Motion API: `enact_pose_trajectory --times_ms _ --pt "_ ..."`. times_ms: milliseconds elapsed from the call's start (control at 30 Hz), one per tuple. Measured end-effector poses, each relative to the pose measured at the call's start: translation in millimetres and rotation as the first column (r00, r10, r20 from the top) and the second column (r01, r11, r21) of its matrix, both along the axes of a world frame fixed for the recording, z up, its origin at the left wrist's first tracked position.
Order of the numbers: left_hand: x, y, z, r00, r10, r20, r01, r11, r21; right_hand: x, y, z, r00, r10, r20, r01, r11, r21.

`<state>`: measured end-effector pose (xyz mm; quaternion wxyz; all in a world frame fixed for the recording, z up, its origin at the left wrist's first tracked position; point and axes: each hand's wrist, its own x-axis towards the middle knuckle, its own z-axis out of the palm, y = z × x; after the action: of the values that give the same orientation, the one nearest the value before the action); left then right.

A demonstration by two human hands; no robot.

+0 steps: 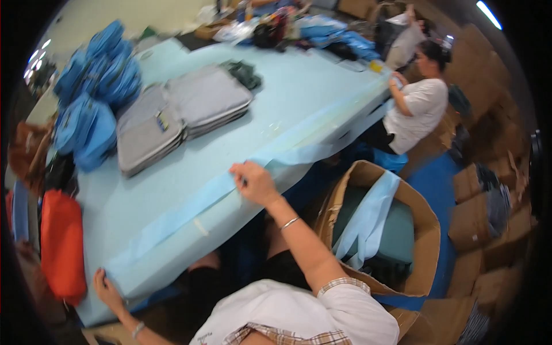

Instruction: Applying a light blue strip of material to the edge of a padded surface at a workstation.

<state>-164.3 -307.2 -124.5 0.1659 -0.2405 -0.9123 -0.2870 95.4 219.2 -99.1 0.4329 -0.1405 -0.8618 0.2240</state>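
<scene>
A long light-blue strip [190, 201], thin and flat like fabric or film, runs slantwise along the near edge of the pale blue table [299, 86]. My right hand [254, 183] is closed around the strip partway along; a small dark thing shows between its fingers, too small to name. Beyond this hand the strip goes on to the right. At the strip's left end, by the table's near left corner, my left hand [108, 290] has bent fingers pinching its edge. Farther back lies a grey padded case [210, 95], spread flat in two halves.
Blue bags [100, 75] are heaped at the back left, and a red-orange bag [62, 247] hangs by the left edge. An open carton [422, 247] with green folded pieces and a blue strip stands at my right. A co-worker [422, 98] stands at the table's far right.
</scene>
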Motion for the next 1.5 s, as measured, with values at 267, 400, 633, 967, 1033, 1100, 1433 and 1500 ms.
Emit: enact_pose_trajectory --times_ms 267,400,633,967,1033,1100,1433,1500 --pt "17 29 23 0.999 0.049 -0.001 -0.049 0.997 0.059 4 4 3 0.996 0.038 0.077 -0.035 0.999 -0.033" --pt "27 36 32 0.994 0.103 -0.026 -0.102 0.994 0.038 5 1 5 0.989 0.079 0.123 -0.073 0.996 -0.053" --pt "34 41 40 0.993 0.112 -0.043 -0.110 0.992 0.064 4 -2 11 0.985 0.077 0.151 -0.068 0.995 -0.069" --pt "35 42 41 0.992 0.114 -0.058 -0.112 0.993 0.045 2 -5 14 0.984 0.055 0.171 -0.038 0.994 -0.103" --pt "34 41 41 0.989 0.128 -0.078 -0.126 0.992 0.032 1 -5 14 0.983 0.068 0.168 -0.047 0.991 -0.125" --pt "35 42 42 0.993 0.113 -0.017 -0.110 0.989 0.096 2 -5 15 0.981 0.051 0.185 -0.035 0.996 -0.085" --pt "37 84 80 0.998 -0.026 -0.059 0.022 0.998 -0.056 5 -5 15 0.979 0.079 0.190 -0.065 0.995 -0.080" --pt "40 105 84 0.995 -0.102 0.005 0.102 0.995 0.000 4 -5 15 0.978 0.076 0.193 -0.057 0.993 -0.101"
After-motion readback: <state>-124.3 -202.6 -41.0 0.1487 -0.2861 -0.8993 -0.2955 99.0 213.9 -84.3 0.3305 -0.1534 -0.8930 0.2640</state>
